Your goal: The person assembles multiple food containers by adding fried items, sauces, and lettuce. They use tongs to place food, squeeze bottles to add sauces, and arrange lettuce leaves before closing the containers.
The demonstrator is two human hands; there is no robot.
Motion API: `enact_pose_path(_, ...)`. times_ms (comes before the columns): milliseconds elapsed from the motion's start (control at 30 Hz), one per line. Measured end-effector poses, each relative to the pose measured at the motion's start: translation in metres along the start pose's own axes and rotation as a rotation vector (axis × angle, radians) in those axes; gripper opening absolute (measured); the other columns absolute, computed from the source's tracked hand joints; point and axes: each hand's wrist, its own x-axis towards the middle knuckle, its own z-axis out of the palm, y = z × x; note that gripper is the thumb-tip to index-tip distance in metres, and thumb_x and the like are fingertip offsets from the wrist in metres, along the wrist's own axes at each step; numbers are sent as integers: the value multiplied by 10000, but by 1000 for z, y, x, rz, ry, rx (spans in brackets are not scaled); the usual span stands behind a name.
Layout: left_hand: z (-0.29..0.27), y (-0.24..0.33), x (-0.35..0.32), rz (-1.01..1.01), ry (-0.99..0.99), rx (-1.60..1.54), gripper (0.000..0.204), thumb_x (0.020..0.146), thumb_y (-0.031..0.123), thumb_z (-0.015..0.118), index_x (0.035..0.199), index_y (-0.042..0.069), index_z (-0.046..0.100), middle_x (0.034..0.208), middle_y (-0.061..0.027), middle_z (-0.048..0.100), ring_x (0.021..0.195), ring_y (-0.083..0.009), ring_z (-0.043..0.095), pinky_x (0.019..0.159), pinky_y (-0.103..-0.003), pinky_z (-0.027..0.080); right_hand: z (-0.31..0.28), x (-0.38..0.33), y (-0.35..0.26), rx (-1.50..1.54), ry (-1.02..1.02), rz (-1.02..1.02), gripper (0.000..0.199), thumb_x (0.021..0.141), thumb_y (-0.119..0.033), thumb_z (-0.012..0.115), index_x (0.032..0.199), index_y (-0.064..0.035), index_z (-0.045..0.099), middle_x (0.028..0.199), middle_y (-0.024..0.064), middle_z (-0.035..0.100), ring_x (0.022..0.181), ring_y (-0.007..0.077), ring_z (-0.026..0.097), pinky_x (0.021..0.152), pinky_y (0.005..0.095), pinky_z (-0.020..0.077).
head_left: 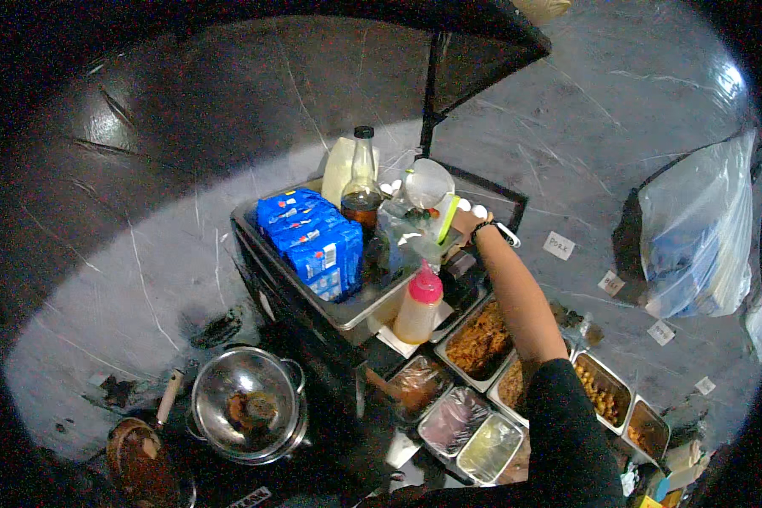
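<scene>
My right hand point(468, 222), with a dark beaded bracelet at the wrist, reaches into the far right part of a black tub point(347, 320). Its fingers are largely hidden, so what they grip cannot be made out. Right beside it are white rounded things like eggs point(472, 208), a green-edged item point(449, 222) and a clear plastic bag point(416, 227). A translucent cup point(429, 183) stands just beyond. Nearer to me is a squeeze bottle with a pink top point(420, 306). I cannot find my left hand in the picture.
Blue packets point(313, 245) and a dark sauce bottle point(361, 199) fill the tub's left side. Metal food pans point(474, 372) run beneath my right arm, some film-covered point(454, 419). A steel bowl point(245, 398) and brown pan point(140, 457) sit lower left. A plastic bag point(698, 229) hangs right.
</scene>
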Motion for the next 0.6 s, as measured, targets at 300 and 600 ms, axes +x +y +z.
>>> enact_pose_path(300,-16,17,-11,-22,101,-323,397,933,397,517,1039,38,649,981,-86,664,917,-186,611,811,-308,482,-14,9,-18,-90,25,20,737,637,-370,723,1233,-34,451,1161,198,535,1065,384,536,895,444,451)
enact_pose_path(600,43,21,10,-88,-167,-519,403,945,381,509,1088,23,624,1026,-83,652,953,-168,598,838,-295,471,2,-194,38,195,633,309,973,555,-409,763,1357,-62,336,1125,212,556,986,379,584,821,442,502)
